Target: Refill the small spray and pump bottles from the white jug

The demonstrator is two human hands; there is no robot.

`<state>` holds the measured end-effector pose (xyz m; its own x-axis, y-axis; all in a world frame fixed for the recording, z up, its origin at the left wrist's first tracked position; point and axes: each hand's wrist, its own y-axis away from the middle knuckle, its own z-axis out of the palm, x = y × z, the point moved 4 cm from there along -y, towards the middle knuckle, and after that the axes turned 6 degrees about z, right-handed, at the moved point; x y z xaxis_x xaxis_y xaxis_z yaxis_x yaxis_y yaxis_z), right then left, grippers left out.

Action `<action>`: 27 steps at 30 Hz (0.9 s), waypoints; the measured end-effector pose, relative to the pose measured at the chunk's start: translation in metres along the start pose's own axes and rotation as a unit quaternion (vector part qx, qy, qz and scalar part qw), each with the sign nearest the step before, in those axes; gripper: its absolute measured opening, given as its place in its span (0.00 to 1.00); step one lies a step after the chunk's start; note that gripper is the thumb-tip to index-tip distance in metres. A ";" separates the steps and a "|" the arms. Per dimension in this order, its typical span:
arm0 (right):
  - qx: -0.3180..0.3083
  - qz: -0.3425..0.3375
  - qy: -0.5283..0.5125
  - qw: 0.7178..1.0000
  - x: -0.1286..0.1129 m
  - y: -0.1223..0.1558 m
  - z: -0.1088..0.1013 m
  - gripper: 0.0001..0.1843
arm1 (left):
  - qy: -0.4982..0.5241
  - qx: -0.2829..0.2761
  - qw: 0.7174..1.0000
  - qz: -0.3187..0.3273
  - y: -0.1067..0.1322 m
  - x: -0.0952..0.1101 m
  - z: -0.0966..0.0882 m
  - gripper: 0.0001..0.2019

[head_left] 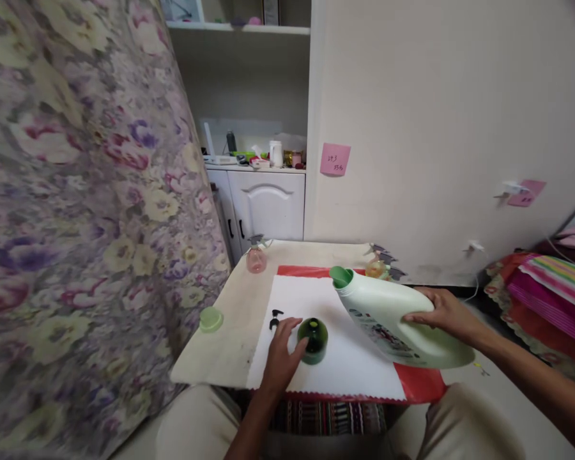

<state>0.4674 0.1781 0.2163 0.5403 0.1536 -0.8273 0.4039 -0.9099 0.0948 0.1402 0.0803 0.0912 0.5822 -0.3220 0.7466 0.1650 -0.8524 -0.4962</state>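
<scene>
My right hand [443,313] grips the handle of a large pale green detergent jug [388,313]. The jug is tilted to the left, with its green spout raised above the white sheet. A small dark green bottle [315,338] stands uncapped on the sheet, below and left of the spout. Around the bottle's left side is my left hand [283,358], thumb in front and fingers behind. Just beyond that hand a black pump head [275,319] lies on the sheet. No liquid stream shows between jug and bottle.
A light green cap [211,319] lies at the table's left. Toward the back stand a pink spray bottle [256,255] on the left and a yellowish spray bottle [376,265] on the right. A floral curtain [100,191] hangs at left; the wall [436,128] rises behind.
</scene>
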 end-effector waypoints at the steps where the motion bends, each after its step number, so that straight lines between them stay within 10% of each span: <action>1: -0.008 0.000 0.008 1.000 0.001 0.000 0.000 0.24 | 0.005 -0.009 1.000 0.000 -0.002 0.003 0.005 0.18; 12: -0.048 -0.065 0.191 0.978 -0.002 -0.008 0.006 0.18 | 0.110 -0.050 0.992 -0.034 -0.026 -0.008 0.031 0.18; 27: -0.089 -0.104 0.320 0.937 -0.002 -0.028 0.020 0.34 | 0.187 -0.087 0.978 -0.035 -0.031 -0.008 0.034 0.14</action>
<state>0.4404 0.1958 0.2044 0.7461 0.5715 -0.3418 0.6350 -0.7651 0.1069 0.1575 0.1239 0.0855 0.2377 -0.3599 0.9022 0.0384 -0.9246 -0.3790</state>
